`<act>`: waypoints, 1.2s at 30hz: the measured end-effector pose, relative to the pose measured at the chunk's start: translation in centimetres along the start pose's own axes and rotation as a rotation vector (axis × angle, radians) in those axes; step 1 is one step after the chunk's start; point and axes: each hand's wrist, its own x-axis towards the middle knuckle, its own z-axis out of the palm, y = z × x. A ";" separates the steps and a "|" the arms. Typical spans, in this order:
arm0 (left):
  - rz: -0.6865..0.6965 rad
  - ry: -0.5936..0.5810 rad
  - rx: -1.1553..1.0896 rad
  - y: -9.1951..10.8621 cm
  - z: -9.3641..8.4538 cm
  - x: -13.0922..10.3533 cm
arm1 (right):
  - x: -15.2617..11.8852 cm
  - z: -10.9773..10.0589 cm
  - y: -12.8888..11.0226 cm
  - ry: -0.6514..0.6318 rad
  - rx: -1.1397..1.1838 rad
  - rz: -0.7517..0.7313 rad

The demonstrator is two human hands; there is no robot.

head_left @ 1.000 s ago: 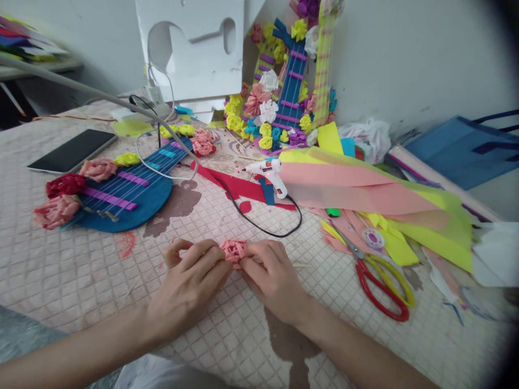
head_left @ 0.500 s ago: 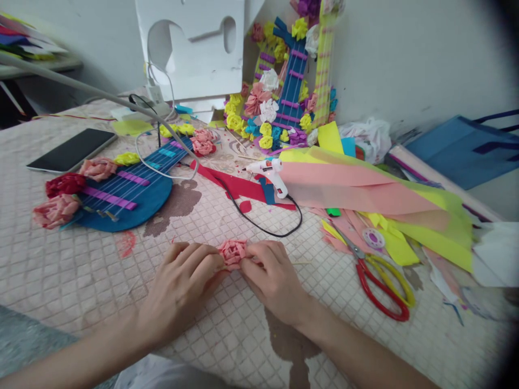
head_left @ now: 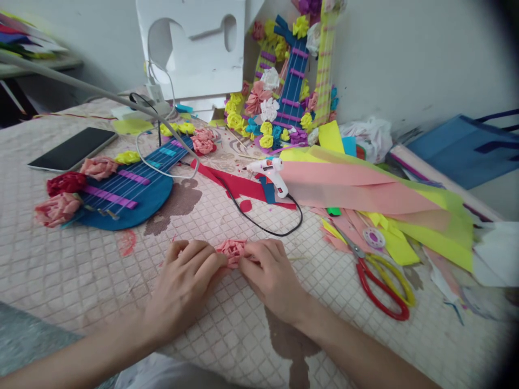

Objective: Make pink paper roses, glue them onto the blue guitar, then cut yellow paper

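A pink paper flower point(head_left: 232, 252) with crumpled, layered petals lies low over the table between my two hands. My left hand point(head_left: 188, 283) grips its left edge with bent fingers, the thumb side partly hidden. On the opposite edge, my right hand point(head_left: 271, 275) pinches the petals between thumb and fingers. Beyond the hands rests a white glue gun point(head_left: 272, 173) on red paper strips point(head_left: 243, 186). To the left lies a blue guitar-shaped craft point(head_left: 140, 202) with purple bars, strings and paper flowers point(head_left: 58, 209) along its side.
Scissors point(head_left: 381, 281) with red and yellow handles lie at the right, beside pink and yellow paper sheets point(head_left: 365, 183). A black phone point(head_left: 73, 149) is at the left. Decorated guitar crafts point(head_left: 292, 81) lean on the wall. The glue gun's black cord point(head_left: 259, 229) loops beyond my hands.
My left hand's fingers have shifted slightly over the flower's left edge, covering a little more of it. My right hand stays almost in place.
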 end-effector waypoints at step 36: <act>0.146 0.057 0.050 0.1 0.1 -0.2 | -0.2 -0.2 0.0 0.013 0.064 0.035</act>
